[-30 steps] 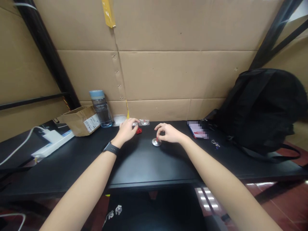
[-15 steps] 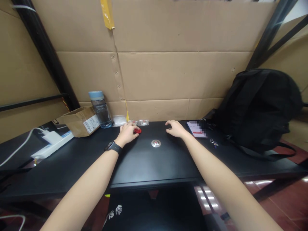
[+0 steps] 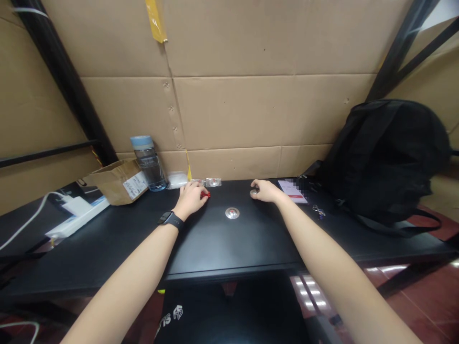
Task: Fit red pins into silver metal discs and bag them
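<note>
Currently the right hand [image 3: 266, 191] holds a metal disc [image 3: 254, 192] between thumb and fingers. The left hand [image 3: 190, 198] curls over a red bundle [image 3: 205, 194]; I cannot tell whether it grips it. A second disc [image 3: 232, 213] lies on the surface [image 3: 229, 246] between the hands, nearer the person, and a phone [image 3: 291, 190] lies just right of the right hand.

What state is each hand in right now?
Left hand: curled at the red item; grip cannot be told.
Right hand: curled at a small silvery disc; grip cannot be told.
</note>
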The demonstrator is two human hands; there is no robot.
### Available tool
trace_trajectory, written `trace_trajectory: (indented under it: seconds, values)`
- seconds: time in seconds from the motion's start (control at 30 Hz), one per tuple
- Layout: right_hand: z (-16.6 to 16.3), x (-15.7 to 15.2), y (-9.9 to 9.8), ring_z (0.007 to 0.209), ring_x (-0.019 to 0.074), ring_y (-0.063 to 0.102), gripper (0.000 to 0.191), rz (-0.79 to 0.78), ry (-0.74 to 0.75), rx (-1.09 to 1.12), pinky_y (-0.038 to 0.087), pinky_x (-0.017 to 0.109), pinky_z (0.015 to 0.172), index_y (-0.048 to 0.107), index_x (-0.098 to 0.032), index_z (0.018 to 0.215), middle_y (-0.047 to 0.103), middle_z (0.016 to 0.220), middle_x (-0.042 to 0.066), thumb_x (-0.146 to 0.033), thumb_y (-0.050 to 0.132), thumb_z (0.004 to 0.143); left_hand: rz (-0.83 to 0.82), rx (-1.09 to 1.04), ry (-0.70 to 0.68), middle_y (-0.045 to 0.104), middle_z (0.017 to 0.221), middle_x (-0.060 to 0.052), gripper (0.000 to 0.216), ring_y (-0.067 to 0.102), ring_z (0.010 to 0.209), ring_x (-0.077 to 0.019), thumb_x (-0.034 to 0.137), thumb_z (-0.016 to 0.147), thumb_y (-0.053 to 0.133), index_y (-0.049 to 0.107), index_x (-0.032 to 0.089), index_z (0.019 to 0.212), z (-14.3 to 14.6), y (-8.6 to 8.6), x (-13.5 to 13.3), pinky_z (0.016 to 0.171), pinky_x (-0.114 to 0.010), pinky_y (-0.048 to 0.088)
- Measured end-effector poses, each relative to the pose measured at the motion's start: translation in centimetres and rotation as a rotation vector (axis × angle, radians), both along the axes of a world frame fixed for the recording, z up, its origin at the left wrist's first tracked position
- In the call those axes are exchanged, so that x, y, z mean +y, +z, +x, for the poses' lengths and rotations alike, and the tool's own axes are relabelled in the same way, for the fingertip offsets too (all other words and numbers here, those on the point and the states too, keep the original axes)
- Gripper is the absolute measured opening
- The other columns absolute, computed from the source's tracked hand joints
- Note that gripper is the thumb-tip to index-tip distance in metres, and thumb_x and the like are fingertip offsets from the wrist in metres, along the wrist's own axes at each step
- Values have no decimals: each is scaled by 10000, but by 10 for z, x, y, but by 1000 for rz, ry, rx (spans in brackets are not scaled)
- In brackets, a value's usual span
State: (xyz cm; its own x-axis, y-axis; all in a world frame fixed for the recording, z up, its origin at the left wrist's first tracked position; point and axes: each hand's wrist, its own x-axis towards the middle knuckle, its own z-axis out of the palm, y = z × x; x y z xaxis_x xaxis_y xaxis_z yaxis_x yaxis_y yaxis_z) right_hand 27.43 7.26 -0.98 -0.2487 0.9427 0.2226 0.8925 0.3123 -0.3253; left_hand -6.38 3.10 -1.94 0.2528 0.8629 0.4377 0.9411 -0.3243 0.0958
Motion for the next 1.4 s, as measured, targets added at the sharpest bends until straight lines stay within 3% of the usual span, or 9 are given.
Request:
trace_trajectory:
  seconds: [0.2,0.47,0.77,0.97,1.17,1.4]
  values:
    - [4,-2,3,886,223,734,358,-29,-9,-8,528,283,783,696,-256,1118,767,1051,54,-370,748,783,-17,15,1,683,1172,-99,180,527,1226,-340,324,894,641,774,264,999,1,-1,-1,993,-475,389]
    - [-2,-5,4,1010,257,716,409,-19,-4,-39,527,304,849,710,-268,1138,744,1158,70,-273,767,732,-6,70,-2,647,1257,-112,251,499,1254,-363,341,877,628,745,269,1087,1,-3,-1,1012,-511,388]
    - [-4,-7,6,1051,274,704,349,-2,-13,-48,533,324,856,719,-280,1126,732,1190,72,-321,745,780,-16,80,-51,628,1281,-106,288,448,1314,-362,327,898,600,732,303,1152,3,-4,-4,1032,-521,377]
    - [-5,-7,6,1053,257,704,351,-3,1,-43,528,310,864,723,-289,1119,739,1177,55,-296,751,769,-13,87,-55,585,1372,-124,414,423,1342,-381,354,888,621,658,294,1296,3,-4,-4,1025,-532,389]
    - [-3,-5,4,981,247,722,305,-15,-8,-40,533,306,829,730,-284,1087,760,1109,54,-313,738,784,-33,84,-64,595,1352,-100,296,412,1351,-369,359,905,603,724,308,1171,3,-5,-4,1024,-518,384]
    - [-1,-4,2,951,242,728,260,-20,-11,-35,530,301,810,735,-285,1046,769,1071,49,-326,737,789,-55,72,-79,597,1351,-85,317,402,1349,-367,359,919,578,725,352,1200,4,-5,-4,1021,-521,373]
